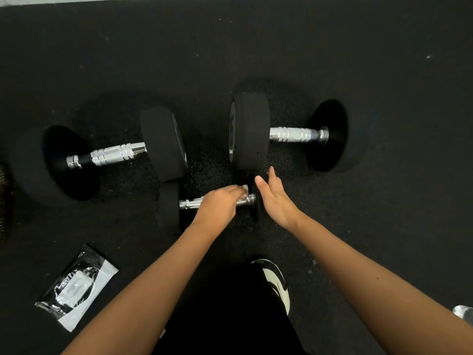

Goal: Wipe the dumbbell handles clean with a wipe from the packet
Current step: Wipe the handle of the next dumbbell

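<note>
A small dumbbell (188,203) with a chrome handle lies nearest me on the black floor. My left hand (220,204) wraps over that handle, with a bit of white wipe (245,188) showing at its fingertips. My right hand (273,198) rests with straight fingers on the small dumbbell's right head. Two large dumbbells lie beyond: one at the left (112,155) and one at the right (294,134), both with bare chrome handles. The wipe packet (75,286), black and white, lies on the floor at lower left.
Black rubber flooring (256,47) covers the whole area. My shoe (277,283), black and white, stands just below the small dumbbell. A pale object (463,312) shows at the right edge.
</note>
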Tool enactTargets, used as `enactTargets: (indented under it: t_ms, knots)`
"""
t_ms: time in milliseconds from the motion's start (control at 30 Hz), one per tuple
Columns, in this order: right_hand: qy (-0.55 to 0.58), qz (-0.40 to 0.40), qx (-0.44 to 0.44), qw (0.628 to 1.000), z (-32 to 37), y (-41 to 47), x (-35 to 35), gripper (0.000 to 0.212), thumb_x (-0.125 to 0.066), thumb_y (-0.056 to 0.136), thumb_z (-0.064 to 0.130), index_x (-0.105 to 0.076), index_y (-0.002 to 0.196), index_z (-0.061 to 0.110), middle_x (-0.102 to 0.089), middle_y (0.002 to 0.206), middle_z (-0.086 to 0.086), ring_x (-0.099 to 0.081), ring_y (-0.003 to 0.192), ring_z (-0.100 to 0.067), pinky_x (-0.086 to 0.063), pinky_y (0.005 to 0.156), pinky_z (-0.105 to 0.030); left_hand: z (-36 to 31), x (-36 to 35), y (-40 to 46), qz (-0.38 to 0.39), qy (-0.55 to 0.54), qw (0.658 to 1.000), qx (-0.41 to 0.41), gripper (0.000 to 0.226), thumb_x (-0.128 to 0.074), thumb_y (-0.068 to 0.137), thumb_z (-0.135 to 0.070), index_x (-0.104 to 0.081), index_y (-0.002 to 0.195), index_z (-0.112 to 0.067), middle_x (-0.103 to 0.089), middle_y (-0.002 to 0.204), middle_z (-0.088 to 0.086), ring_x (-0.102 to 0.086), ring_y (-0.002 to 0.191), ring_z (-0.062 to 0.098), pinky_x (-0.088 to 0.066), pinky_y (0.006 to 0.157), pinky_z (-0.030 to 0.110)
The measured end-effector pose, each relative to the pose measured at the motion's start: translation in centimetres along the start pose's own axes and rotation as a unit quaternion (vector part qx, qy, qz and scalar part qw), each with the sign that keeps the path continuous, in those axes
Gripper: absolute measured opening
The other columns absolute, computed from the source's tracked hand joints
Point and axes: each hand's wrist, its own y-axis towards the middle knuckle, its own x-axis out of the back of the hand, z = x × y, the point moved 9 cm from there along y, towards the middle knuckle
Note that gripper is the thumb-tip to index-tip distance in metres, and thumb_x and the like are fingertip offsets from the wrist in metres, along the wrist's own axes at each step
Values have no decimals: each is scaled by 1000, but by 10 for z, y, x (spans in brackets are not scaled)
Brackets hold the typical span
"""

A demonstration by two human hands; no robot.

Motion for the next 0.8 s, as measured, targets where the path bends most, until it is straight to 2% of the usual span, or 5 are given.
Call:
enactTargets:
  t_ms: [133,333,533,667,800]
  knots:
    - [-8,3,0,1000,0,0,-1,70,-24,96,51,12,148,20,9,158,1,5,145,-14,-3,113,-30,-17,2,-13,-5,9,997,-76,40,-73,65,9,-71,101,-7,-71,107,7,-69,98,21,-54,84,35]
    - [-8,-2,-4,1000,0,0,0,69,-23,96,53,12,148,22,9,158,1,5,145,-14,-3,114,-31,-1,-1,4,31,24,999,16,34,-60,82,1,-66,112,-13,-69,105,4,-68,89,26,-55,71,35]
    - [-14,0,-3,1000,-3,2,-1,68,-23,97,52,12,148,23,11,158,0,9,144,-13,0,113,-31,-18,0,-23,-7,78,984,-163,34,-52,78,-4,-70,106,-8,-68,114,7,-66,105,20,-48,93,32]
    - [-12,-7,1,1000,-2,3,0,69,-24,97,51,11,148,22,9,158,0,5,145,-15,-3,114,-32,-11,0,-14,-33,58,995,-77,46,-81,57,7,-72,99,-9,-71,105,6,-69,96,20,-55,80,30]
    - [-16,-10,1,1000,-1,3,0,68,-24,97,51,11,148,22,8,158,0,3,145,-16,-4,114,-31,-29,-4,-14,-40,89,986,-132,35,-64,68,1,-72,101,-7,-71,106,8,-68,99,20,-51,89,32]
